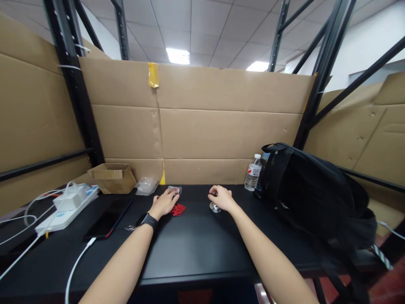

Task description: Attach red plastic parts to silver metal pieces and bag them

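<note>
My left hand (164, 202) lies on the black table (196, 245) with its fingers stretched forward over a small clear plastic bag (175, 189). A pile of small red parts (178, 209) sits right beside that hand, touching its edge. A dark watch is on the left wrist. My right hand (220, 197) is curled, fingers bent down onto a small shiny metal object (215, 207) on the table. What the fingers grip beyond that is hidden.
A black backpack (313, 190) fills the right side, with a water bottle (252, 172) beside it. At left are a black phone (107, 218), a white power strip with chargers (68, 204), cables, a small open cardboard box (110, 176) and another clear bag (146, 185). Cardboard walls enclose the table.
</note>
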Tool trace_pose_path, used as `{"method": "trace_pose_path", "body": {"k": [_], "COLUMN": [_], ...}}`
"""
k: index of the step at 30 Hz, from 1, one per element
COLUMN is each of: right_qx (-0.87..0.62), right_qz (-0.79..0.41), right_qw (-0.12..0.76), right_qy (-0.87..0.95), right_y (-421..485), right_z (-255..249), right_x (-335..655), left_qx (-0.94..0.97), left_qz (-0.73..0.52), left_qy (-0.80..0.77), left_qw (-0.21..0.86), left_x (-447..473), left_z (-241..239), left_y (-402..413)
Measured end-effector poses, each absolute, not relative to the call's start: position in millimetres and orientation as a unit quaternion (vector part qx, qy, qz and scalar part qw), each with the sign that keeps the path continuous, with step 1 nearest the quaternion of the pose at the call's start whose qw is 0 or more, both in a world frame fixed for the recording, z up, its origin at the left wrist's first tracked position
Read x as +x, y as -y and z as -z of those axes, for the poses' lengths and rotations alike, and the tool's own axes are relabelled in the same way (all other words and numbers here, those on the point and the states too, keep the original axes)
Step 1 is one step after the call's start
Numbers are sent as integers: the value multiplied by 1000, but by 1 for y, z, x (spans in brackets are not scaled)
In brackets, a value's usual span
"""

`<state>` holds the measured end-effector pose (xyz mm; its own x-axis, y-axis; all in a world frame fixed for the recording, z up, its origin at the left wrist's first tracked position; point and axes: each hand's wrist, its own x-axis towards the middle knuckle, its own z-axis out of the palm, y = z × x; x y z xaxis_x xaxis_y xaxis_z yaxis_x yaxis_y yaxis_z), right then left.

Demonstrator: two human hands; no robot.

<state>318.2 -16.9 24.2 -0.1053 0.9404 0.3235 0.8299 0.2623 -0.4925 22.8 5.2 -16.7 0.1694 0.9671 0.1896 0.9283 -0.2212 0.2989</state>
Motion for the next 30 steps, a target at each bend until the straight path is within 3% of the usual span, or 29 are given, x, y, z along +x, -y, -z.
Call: {"method": "trace_pose_path", "body": {"k": [22,30], "right_qx": [-614,-549], "right_qz": [-101,-139], "right_qw": [242,139], "right_qy": [745,812], "right_y": [13,11], "right_z": [-25,-21], "right_x": [330,348], "left_qx": [724,737], "left_qz": [-183,-225], "left_qy": [-663,-636], "left_qw": [51,48], "left_x": [14,12], "left_z": [39,22], "left_y": [-35,-23]}}
